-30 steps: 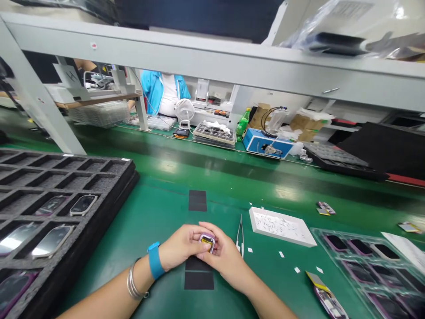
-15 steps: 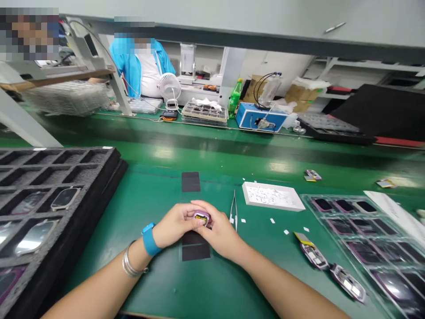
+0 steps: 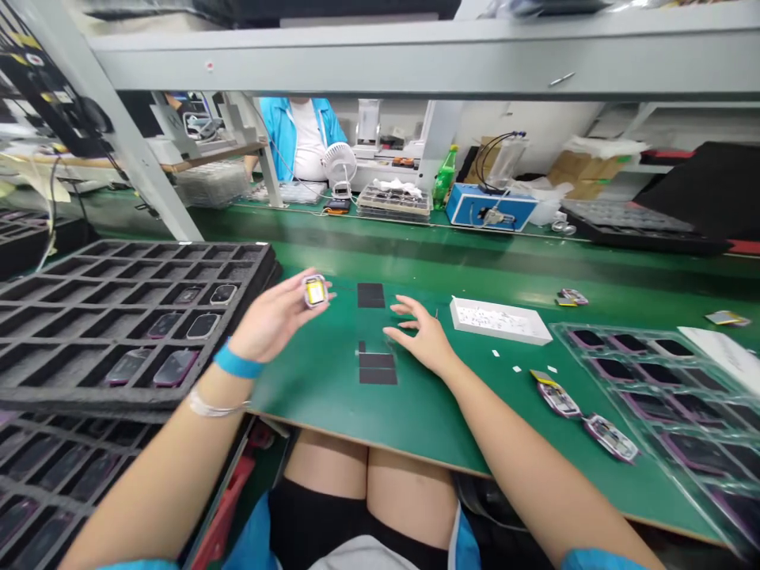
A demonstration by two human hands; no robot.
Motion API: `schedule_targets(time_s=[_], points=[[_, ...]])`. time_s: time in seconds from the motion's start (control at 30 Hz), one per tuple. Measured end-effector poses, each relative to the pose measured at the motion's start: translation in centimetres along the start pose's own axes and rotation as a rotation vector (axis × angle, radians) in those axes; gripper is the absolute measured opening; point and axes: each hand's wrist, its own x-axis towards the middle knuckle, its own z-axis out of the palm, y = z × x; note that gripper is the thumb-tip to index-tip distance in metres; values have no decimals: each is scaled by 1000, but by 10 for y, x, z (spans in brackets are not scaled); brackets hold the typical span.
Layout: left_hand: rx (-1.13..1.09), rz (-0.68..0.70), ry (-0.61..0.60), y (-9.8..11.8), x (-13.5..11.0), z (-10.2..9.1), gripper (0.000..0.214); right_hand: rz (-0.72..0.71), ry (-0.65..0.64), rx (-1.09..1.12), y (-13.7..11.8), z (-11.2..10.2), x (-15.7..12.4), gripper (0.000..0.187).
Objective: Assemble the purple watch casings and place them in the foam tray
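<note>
The watch case shows yellow and white — the worktop green

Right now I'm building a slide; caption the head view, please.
Left hand holds a small device above the green bench; right hand open near black patches.

A green workbench is spreading from near to far, its surface catching a soft sheen. Above, a grey beam is crossing from left to right, while a post is slanting down at left. A wood-edged stand is standing far left; a pale wall is showing far right.
</note>
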Motion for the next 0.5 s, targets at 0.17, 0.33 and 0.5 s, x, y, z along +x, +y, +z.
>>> schedule_targets(time_s=[0.17,0.33,0.5], points=[[706,248,203,57,1,-56,56,-11,-3,-123,2,4,0,49],[1375,244,415,64,53,-99,44,-58,-2,-149,4,6,0,39],[1262,111,428,47,77,-121,45,-24,-17,-181,5,3,1,36]])
